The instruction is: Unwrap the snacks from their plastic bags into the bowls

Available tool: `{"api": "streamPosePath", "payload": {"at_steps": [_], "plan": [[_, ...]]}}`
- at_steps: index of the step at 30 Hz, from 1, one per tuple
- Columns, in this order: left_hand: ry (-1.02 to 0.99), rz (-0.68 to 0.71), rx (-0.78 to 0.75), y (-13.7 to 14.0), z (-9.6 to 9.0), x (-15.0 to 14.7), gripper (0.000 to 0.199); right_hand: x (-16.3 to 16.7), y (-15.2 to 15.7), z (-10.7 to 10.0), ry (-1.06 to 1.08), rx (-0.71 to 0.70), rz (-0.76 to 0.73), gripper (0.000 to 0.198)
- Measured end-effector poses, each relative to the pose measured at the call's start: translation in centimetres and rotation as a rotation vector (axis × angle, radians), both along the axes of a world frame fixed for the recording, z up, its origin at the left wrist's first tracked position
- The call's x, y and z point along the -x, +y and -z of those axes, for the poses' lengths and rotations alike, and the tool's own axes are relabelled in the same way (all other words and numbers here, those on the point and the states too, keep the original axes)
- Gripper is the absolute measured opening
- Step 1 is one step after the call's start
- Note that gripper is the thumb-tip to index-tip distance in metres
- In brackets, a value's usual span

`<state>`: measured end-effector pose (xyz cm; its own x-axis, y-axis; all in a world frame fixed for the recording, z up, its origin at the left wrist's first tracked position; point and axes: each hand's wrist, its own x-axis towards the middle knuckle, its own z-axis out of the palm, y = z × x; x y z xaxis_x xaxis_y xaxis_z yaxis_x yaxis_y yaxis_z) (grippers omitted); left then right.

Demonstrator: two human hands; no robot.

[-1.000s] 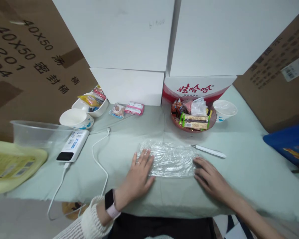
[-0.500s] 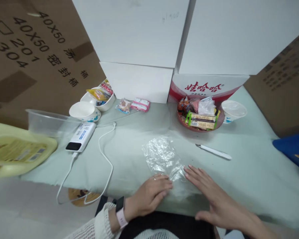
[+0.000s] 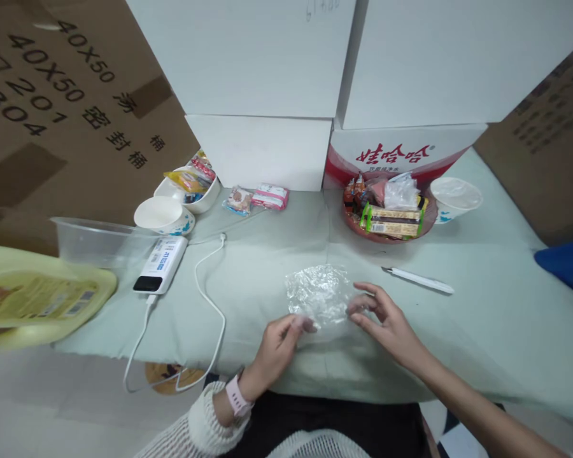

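Soft, cool and fairly even light, apparently from above, falls on the pale green tablecloth (image 3: 262, 273), with faint shadow beneath the snack bowl (image 3: 430, 221). Glare breaks across the crinkled plastic film (image 3: 319, 289) in white glints (small and scattered), while the left cardboard (image 3: 83, 143) sits dimmer. Fingertips of the right hand (image 3: 389, 324) look smeared, print on the right carton (image 3: 549, 152) blurs, and wide-angle stretch slants the outer boxes.

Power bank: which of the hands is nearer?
Left. The left hand is to the power bank's right; the right hand is farther right, at the plastic's right edge.
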<state>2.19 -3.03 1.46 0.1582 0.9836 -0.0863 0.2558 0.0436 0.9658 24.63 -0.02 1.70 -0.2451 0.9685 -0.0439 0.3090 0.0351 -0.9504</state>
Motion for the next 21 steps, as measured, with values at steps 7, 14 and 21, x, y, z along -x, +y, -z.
{"api": "streamPosePath", "payload": {"at_steps": [7,14,21], "plan": [[-0.136,-0.197,0.320,2.7,1.0,-0.6,0.050,1.7,2.0,2.4,-0.215,-0.151,0.108,0.050],[0.265,-0.127,0.183,3.4,1.4,0.6,0.059,1.9,2.0,4.0,-0.651,-0.471,-0.008,0.045],[0.711,-0.006,-0.533,2.1,0.3,0.8,0.038,1.3,1.5,2.8,-0.825,-0.603,-0.021,0.030]]}}
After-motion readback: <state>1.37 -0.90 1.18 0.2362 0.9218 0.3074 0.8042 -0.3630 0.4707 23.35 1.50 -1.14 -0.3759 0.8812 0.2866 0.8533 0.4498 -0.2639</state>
